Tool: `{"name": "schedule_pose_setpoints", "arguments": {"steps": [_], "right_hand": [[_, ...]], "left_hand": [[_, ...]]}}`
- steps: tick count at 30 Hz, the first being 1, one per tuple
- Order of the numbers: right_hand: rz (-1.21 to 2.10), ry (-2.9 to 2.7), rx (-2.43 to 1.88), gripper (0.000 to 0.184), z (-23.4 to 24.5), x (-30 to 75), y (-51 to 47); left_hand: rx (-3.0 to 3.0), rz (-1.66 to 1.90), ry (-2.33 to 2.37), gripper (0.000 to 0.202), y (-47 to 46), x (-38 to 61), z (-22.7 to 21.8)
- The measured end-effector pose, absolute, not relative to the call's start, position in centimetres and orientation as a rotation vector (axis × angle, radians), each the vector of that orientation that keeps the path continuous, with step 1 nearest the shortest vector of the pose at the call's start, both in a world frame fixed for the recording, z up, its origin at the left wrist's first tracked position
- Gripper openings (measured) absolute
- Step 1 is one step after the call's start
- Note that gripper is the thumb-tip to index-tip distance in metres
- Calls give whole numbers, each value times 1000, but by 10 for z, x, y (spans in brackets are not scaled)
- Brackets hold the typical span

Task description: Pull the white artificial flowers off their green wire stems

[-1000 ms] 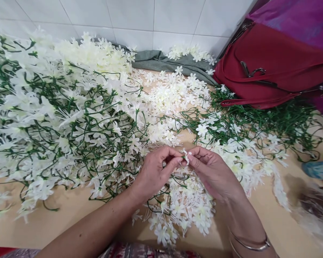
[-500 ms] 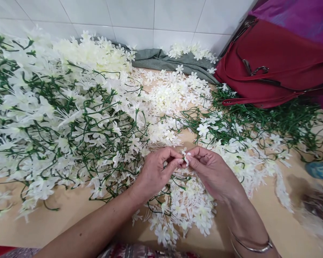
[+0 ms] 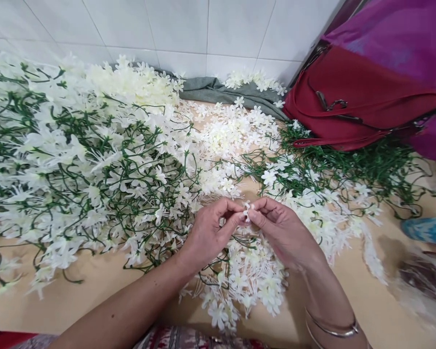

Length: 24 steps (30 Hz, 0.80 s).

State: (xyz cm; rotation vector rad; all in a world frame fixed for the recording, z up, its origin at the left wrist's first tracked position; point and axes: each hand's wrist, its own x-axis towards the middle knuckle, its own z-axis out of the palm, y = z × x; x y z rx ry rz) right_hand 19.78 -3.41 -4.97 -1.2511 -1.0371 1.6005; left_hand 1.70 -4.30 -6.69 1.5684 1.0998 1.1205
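Observation:
My left hand (image 3: 208,231) and my right hand (image 3: 284,231) meet fingertip to fingertip over the tan table (image 3: 87,295). Both pinch one small white artificial flower (image 3: 247,210) between thumbs and forefingers. A thin green stem seems to run from it under my left fingers. Below the hands lies a loose heap of white flowers (image 3: 247,281). A big mass of flowers on green wire stems (image 3: 76,160) spreads to the left, almost touching my left hand.
A red handbag (image 3: 352,99) and purple cloth (image 3: 396,34) sit at the back right. Bare green stems (image 3: 366,167) lie before the bag. Grey cloth (image 3: 218,89) lies by the white tiled wall. A blue object (image 3: 427,229) shows at the right edge.
The hands stay joined on the flower and have hardly shifted. The camera has tilted slightly, so the bag and the piles sit a little lower and further left.

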Motion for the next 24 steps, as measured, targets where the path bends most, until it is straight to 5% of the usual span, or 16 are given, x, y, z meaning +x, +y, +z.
{"name": "schedule_pose_setpoints", "arguments": {"steps": [6,9,15,24], "right_hand": [[1227,-1459,-1347,16,-42,215,-36],[1071,-1813,-1379,12,-46,218,-36],[837,-1937,-1445,16,-52,217,-34],[1337,-1275,-1318,16,-44,207,-41]], "left_hand": [[1251,1512,1046,24,-40,17,-59],[1253,1638,1029,14,-39,16,-56],[1531,1513,1207,30,-39,10,-53],[1860,1351,1043,22,-38,15,-54]]}}
